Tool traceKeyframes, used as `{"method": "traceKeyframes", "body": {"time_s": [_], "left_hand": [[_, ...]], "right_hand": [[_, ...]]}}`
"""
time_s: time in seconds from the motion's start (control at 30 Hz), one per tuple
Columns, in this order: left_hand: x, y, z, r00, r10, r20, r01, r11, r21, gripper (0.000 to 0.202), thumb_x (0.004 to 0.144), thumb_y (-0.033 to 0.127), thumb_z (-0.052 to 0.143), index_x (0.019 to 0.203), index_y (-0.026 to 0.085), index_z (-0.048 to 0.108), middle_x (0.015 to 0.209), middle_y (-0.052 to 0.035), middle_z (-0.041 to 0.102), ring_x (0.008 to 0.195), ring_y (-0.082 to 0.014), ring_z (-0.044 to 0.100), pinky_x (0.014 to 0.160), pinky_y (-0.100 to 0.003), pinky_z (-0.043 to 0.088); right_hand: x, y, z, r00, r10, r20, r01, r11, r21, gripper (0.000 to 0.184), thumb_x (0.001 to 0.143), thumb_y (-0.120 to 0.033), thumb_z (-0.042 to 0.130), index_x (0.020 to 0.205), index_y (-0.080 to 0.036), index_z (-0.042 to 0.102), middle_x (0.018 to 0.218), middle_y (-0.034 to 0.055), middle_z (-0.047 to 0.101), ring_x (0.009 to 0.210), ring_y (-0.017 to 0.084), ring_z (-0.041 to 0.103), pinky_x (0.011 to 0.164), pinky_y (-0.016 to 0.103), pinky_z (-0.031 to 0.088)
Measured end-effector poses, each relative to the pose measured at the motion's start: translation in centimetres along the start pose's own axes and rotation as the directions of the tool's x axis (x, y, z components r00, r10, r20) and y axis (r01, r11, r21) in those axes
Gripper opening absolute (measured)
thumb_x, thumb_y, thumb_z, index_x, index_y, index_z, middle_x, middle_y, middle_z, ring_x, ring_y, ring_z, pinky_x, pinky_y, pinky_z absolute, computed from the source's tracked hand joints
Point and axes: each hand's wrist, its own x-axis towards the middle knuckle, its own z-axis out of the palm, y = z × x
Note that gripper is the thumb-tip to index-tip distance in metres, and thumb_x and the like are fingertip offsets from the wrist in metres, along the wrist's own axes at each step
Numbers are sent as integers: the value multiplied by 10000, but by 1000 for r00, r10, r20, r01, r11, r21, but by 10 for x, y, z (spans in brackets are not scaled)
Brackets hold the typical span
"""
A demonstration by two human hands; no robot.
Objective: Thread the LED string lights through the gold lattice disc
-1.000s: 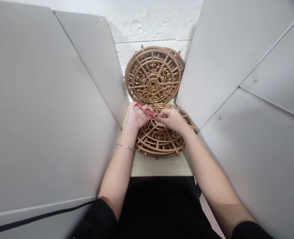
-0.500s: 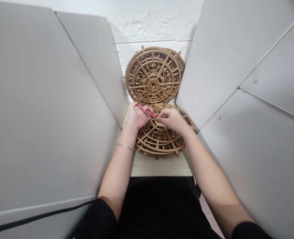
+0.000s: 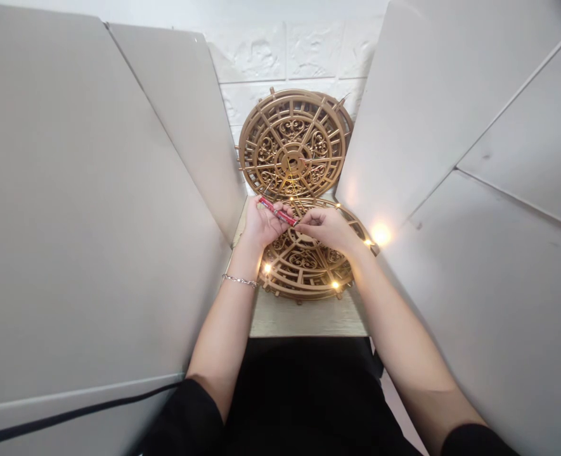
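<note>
My left hand [image 3: 264,223], palm up with curled fingers, holds slim red batteries [image 3: 276,211] that look set end to end. At their lower right end my right hand [image 3: 325,227] is closed in a pinch. A thin yellow wire [image 3: 295,185] runs down from the upper disc toward my right fingertips; the exact contact is too small to make out. Under both hands lies a round gold openwork frame [image 3: 303,259] with small lit bulbs [image 3: 335,285] around its rim. Behind it leans another stack of gold round frames [image 3: 292,142] with scrollwork.
Tall pale grey panels stand close on the left [image 3: 94,209] and right [image 3: 489,266]. A white brick-patterned wall [image 3: 309,54] is at the back. The frames rest on a light wood-toned surface [image 3: 306,320]. A black cable [image 3: 80,411] runs along the lower left.
Several small bulbs around the lower gold frame have lit up, and a bright glow shows by the right panel. Both hands have barely moved.
</note>
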Motion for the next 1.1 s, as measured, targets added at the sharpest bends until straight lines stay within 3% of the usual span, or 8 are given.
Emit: {"method": "traceKeyframes", "body": {"time_s": [0.23,0.5,0.8,1.1], "left_hand": [[1,1,-1,1000,-4,-10,4,999,-35,432,816,450,181,540,187,382,580,-60,505,571,-155,545,571,-291,480],[2,0,-3,1000,8,5,-7,998,-54,427,819,438,183,532,186,375,566,-60,505,568,-155,553,584,-295,491],[1,-2,1,1000,3,1,-3,1000,-14,459,821,435,151,520,182,386,563,-74,517,549,-153,546,541,-274,476],[2,-1,-1,1000,-1,6,1,1000,-26,464,819,443,163,515,176,390,565,-70,517,553,-150,555,538,-261,469]], "right_hand": [[2,4,1,1000,-11,1,10,996,84,228,656,-364,609,672,-138,589,511,-50,404,479,53,307,457,221,228],[2,3,1,997,-4,-82,2,1000,-24,162,658,-263,560,570,-158,476,514,-54,405,485,52,325,477,218,261],[0,2,1,999,-45,-6,46,999,18,156,674,-285,572,604,-164,501,540,-38,439,499,66,353,476,224,272],[2,3,1,998,-57,-19,57,998,10,150,666,-275,565,608,-157,494,530,-47,435,490,58,349,473,215,276]]}}
